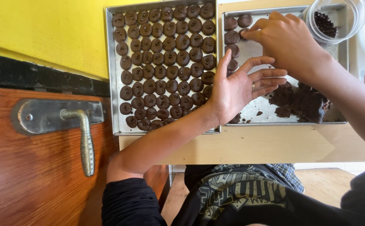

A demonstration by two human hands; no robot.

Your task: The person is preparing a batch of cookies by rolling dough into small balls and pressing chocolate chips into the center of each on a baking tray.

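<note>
Pale wood makes up the tabletop (274, 146), seen from straight above, with a yellow wall at upper left and a reddish-brown wooden door (36, 180) at lower left carrying a dull metal lever handle (86, 138). Nearest the camera is the person's dark printed shirt and dark sleeves, at the bottom edge.

From the lower left, the left forearm reaches up across the table's near edge. The left hand (237, 90) lies palm up and released, fingers spread loosely and pointing right, a ring on one finger. It hovers over the seam between two metal trays and grasps nothing.

Under its wrist sits the left tray (110, 75), packed in close rows with small round chocolate cookies (165, 58), each topped with a dark chip. Beside it, touching or nearly so, is the right tray (341, 54), mostly bare metal. A lump of dark chocolate dough (304, 102) with crumbs rests in its near right part, just beside the left fingertips.

Farther off, the right hand (285, 39) bends down with fingertips pinched at a dough round (244, 32) in the tray's far left corner, beside a short column of finished rounds along the left wall. Beyond it stands a clear plastic jar (337, 21) holding chocolate chips.
</note>
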